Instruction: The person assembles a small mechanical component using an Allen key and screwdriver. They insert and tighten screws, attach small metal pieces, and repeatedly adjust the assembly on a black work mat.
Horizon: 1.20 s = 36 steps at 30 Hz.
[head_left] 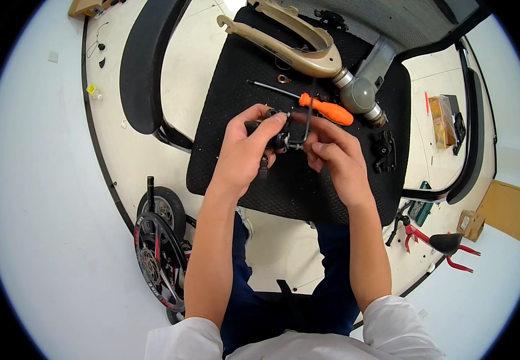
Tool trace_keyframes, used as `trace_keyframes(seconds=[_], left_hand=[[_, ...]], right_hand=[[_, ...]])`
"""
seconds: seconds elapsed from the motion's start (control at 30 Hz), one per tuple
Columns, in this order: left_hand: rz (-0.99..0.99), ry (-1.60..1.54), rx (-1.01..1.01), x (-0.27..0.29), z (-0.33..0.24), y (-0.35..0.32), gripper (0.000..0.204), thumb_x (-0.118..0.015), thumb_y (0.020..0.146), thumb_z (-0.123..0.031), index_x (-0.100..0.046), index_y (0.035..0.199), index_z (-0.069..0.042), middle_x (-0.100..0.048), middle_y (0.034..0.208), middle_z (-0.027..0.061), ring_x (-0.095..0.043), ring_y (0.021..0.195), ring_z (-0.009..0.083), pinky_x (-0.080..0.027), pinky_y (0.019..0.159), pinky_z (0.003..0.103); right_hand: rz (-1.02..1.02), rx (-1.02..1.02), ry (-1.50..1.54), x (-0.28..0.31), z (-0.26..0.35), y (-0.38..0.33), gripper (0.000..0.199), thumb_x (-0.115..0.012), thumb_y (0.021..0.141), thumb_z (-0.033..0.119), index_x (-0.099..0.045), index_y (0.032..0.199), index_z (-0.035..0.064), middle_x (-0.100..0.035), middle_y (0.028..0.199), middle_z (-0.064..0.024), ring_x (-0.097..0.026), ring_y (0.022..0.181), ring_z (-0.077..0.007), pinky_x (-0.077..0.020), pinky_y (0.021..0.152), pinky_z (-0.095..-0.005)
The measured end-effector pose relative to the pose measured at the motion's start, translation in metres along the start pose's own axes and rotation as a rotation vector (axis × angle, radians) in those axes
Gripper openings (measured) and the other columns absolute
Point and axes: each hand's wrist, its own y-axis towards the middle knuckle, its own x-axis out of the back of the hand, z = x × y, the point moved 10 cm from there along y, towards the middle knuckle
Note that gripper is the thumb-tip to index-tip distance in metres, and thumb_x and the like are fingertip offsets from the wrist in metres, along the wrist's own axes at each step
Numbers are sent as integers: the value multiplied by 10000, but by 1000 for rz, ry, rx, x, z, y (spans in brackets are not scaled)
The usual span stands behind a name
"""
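My left hand (pixel 245 144) is closed around a small black mechanical part (pixel 279 141), perhaps a bicycle brake caliper; the fingers hide much of it. My right hand (pixel 337 153) grips an L-shaped hex key (pixel 309 120), its long arm pointing away from me and its short end meeting the part. Both hands hover over the black mesh chair seat (pixel 242 174). Just beyond them lies a screwdriver (pixel 331 111) with an orange handle. Further back rests a beige bicycle fork (pixel 302 57) joined to a grey rounded fitting (pixel 358 95).
Another black mechanical part (pixel 384 151) sits at the seat's right side, and a copper-coloured ring (pixel 283 78) near the fork. Padded armrests (pixel 146 66) flank the seat. Small wheels (pixel 161 252) stand on the floor at left; a red frame (pixel 419 234) lies at right near a cardboard box (pixel 471 226).
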Motion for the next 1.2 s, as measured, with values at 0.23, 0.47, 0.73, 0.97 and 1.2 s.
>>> trace_keyframes(seconds=[0.23,0.47,0.73,0.97,1.2], left_hand=[[-68,164,44,9,4,0,213,-643,919,-252,-617,875,-44,-581,689,-9,-534,596,50,-420,527,217],[-118,180,17,10,7,3,200,-655,914,-248,-597,883,-59,-555,647,8,-479,479,53,-336,406,201],[-183,-27,-61,19,-2,2,187,-637,933,-239,-584,902,-62,-553,639,26,-436,416,48,-293,384,198],[-85,-72,-60,4,-7,-1,183,-638,931,-226,-591,897,-53,-556,645,10,-445,452,38,-317,403,199],[32,56,-28,-9,-1,-2,186,-641,923,-225,-609,900,-44,-579,670,1,-491,514,37,-359,451,194]], right_hand=[[0,-213,424,-3,-11,-2,485,-487,903,192,-525,1316,-60,-393,641,17,-361,542,-71,-271,480,-230],[163,-122,371,-9,0,-4,512,-405,995,383,-671,1153,-26,-383,567,29,-338,502,-61,-235,463,-227],[9,-118,-12,-4,1,-5,492,-430,1015,378,-693,1115,-26,-443,560,36,-377,496,-32,-260,451,-194],[-28,-195,59,2,-12,-6,404,-506,1010,321,-683,1111,-28,-463,572,30,-367,484,-25,-249,437,-192],[-49,-98,226,6,2,-6,226,-617,939,96,-669,1101,-53,-530,695,13,-425,545,-33,-310,460,-201]])
